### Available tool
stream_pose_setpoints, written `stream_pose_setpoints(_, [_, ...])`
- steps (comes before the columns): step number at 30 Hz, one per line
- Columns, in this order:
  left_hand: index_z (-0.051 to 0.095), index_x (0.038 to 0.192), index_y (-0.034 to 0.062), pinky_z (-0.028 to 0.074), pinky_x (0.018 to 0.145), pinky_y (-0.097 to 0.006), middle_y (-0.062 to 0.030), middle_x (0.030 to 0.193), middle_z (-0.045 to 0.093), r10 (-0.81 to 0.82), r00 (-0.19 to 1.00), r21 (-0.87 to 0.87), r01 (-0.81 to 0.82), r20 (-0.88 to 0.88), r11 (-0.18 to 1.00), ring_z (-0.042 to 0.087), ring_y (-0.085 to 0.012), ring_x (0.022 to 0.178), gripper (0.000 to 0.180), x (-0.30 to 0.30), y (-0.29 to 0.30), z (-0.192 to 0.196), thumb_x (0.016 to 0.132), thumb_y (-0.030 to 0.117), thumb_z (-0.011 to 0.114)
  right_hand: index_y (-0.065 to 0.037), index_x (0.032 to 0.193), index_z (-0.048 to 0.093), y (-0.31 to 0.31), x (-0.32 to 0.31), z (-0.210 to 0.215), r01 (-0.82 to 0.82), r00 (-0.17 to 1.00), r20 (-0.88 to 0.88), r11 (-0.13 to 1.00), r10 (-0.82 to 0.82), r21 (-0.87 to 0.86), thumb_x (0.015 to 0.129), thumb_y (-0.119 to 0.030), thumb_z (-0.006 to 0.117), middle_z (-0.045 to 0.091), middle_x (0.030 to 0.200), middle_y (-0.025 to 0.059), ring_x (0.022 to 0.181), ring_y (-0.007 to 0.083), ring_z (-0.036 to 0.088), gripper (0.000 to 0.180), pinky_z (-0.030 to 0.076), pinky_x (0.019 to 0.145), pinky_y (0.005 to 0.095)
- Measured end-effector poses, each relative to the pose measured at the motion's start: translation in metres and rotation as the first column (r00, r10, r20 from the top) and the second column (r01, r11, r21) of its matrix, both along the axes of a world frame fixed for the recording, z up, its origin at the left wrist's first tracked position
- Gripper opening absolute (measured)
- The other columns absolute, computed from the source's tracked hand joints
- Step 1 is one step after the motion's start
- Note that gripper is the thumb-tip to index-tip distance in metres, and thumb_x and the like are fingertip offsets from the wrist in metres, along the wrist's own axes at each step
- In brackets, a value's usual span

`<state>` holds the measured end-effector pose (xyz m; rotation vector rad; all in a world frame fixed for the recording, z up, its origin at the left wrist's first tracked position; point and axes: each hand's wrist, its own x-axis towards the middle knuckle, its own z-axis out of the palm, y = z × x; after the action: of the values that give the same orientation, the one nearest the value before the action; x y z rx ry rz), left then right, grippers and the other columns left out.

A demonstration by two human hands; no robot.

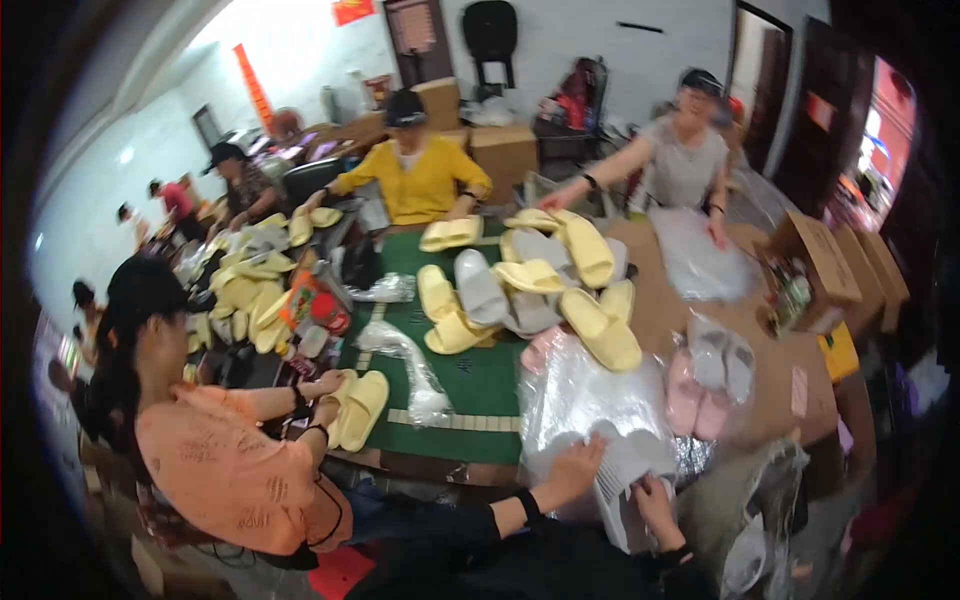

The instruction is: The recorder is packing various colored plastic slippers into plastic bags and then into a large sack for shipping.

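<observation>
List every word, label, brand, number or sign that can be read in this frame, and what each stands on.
None reads clearly enough to quote.
Orange shirt: dark printed marks, too blurred.
Green table mat: small dark marks, too blurred.
Red-orange wall strip: any writing is too small.
Pale sheet on a brown door: too small.
Grey slippers at the person's hands: no readable text.

no readable text, even on orange shirt (212, 462)
</observation>
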<state>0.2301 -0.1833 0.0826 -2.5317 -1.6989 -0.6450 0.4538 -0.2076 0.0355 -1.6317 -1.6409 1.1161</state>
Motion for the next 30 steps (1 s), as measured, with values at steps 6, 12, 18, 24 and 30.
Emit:
stream_pose_setpoints(6, [0.053,0.114,0.0047,0.04,0.091,-0.044,-0.0152,0.126,0.047,-0.043,0.999,0.138,0.039,0.026,0.99,0.048,-0.0334,0.11,0.038,0.002,-0.01,0.017,0.078,0.014,0.048,0.004,0.104,0.055,0.007,-0.022,0.033,-0.102,0.988,0.132,0.971,0.075,0.214,0.078,-0.02,0.061,0.054,0.087,0.0192,0.081,0.0323,0.05,0.036,0.04,0.077,0.0402])
stream_pose_setpoints(12, [0.055,0.111,0.0037,0.032,0.098,-0.048,-0.0126,0.124,0.048,-0.084,0.988,0.145,0.066,0.126,0.987,0.042,-0.0323,0.116,0.036,0.016,-0.02,0.028,0.078,0.017,0.048,-0.001,0.128,0.036,0.03,-0.026,-0.009,-0.162,0.984,-0.067,0.987,0.163,0.024,0.086,-0.011,0.053,0.037,0.128,0.0173,0.115,0.0277,0.039,0.048,0.033,0.096,0.0349])
stream_pose_setpoints(18, [0.053,0.113,0.0066,0.019,0.101,-0.058,-0.0152,0.133,0.038,-0.206,0.956,0.198,0.165,0.21,0.966,0.028,-0.0381,0.127,0.037,0.005,-0.03,0.047,0.078,0.016,0.05,0.001,0.126,0.038,0.058,-0.048,-0.05,0.023,0.717,-0.697,0.999,0.002,0.027,0.085,-0.018,0.052,0.045,0.121,0.0151,0.105,0.0261,0.048,0.047,0.039,0.09,0.0358])
stream_pose_setpoints(24, [0.028,0.138,0.0168,0.019,0.103,-0.055,-0.0188,0.144,0.015,0.209,0.863,0.243,-0.349,0.461,0.905,0.021,-0.0409,0.13,0.06,-0.017,-0.033,0.048,0.083,0.023,0.053,0.001,0.125,0.039,0.074,-0.098,-0.027,-0.025,0.849,-0.527,1.0,0.025,0.008,0.085,-0.015,0.051,0.047,0.12,0.0154,0.105,0.0265,0.049,0.045,0.039,0.09,0.0356])
stream_pose_setpoints(30, [0.028,0.138,0.0181,0.037,0.088,-0.039,-0.0251,0.118,0.044,0.251,0.328,-0.217,-0.138,0.911,0.967,0.049,-0.0366,0.102,0.055,-0.039,-0.029,0.017,0.087,0.014,0.047,0.001,0.125,0.04,0.089,-0.141,0.028,-0.048,0.945,-0.322,0.998,0.055,0.031,0.084,-0.013,0.05,0.048,0.12,0.0157,0.105,0.0268,0.05,0.044,0.039,0.09,0.0354])
